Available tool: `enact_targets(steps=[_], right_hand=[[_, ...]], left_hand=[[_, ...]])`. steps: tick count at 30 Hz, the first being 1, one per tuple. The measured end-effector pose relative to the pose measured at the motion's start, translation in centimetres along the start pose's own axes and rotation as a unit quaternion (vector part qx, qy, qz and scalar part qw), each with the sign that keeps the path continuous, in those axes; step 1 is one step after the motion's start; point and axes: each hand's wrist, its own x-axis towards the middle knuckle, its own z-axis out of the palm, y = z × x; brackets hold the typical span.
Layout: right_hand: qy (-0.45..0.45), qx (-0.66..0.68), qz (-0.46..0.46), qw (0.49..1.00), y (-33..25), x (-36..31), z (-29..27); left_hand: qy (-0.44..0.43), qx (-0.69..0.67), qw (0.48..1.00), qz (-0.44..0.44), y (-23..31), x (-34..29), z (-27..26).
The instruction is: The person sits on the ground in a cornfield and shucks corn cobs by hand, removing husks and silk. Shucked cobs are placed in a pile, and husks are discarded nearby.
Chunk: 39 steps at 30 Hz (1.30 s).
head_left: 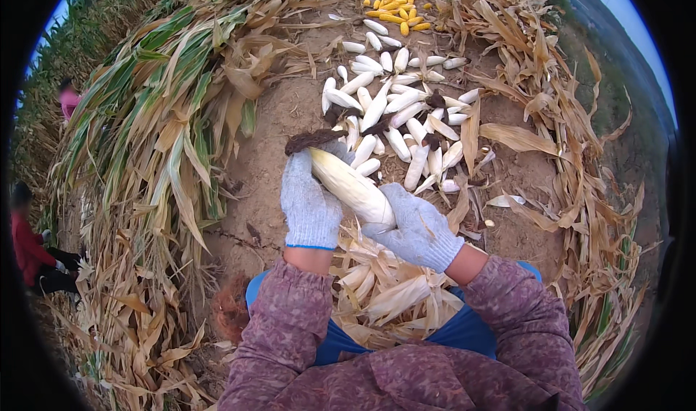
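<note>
Across my lap I hold an ear of corn, still wrapped in smooth pale husk and tilted with its tip toward the far left. Dark brown silk sticks out at that tip. My left hand, in a grey-white knit glove, is closed round the tip end, its fingers partly behind the ear. In a matching glove, my right hand grips the lower right end. Just beyond my hands lies a spread of white corn ears, some with dark silk. Loose dry husks are heaped between my legs.
Yellow corn ears form a small pile at the far end. Cut corn stalks line the left, and dry stalks and leaves the right, with bare soil between. Two people are at the far left, one in a red top.
</note>
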Motion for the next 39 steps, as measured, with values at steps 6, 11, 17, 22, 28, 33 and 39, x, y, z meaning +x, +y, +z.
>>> enact_targets(steps=[6,11,17,22,28,33,39], right_hand=[[0.032,0.001,-0.017,0.999,-0.2,0.4,-0.2],[-0.007,0.094,0.028,0.995,0.3,0.4,-1.1],[-0.043,0.134,0.039,0.989,1.1,0.1,-1.6],[0.018,0.016,0.007,1.0,0.0,-0.3,-0.7],[0.092,-0.071,-0.037,0.993,1.2,-0.3,1.3],[0.122,-0.088,-0.063,0.987,2.3,0.0,2.3],[0.05,0.048,0.001,0.998,3.3,1.3,2.8]], left_hand=[[-0.034,-0.139,0.989,-0.032,0.4,-0.1,0.2],[-0.041,-0.048,0.998,-0.004,-0.1,1.1,0.0],[-0.022,0.01,0.999,0.025,-0.8,1.9,-1.3],[0.002,-0.054,0.998,-0.024,-0.3,0.4,0.9],[-0.115,-0.163,0.979,-0.043,-0.6,1.5,-0.9],[-0.058,-0.141,0.987,-0.053,-0.7,2.0,-0.5],[0.053,-0.12,0.989,-0.063,-1.1,2.6,0.1]])
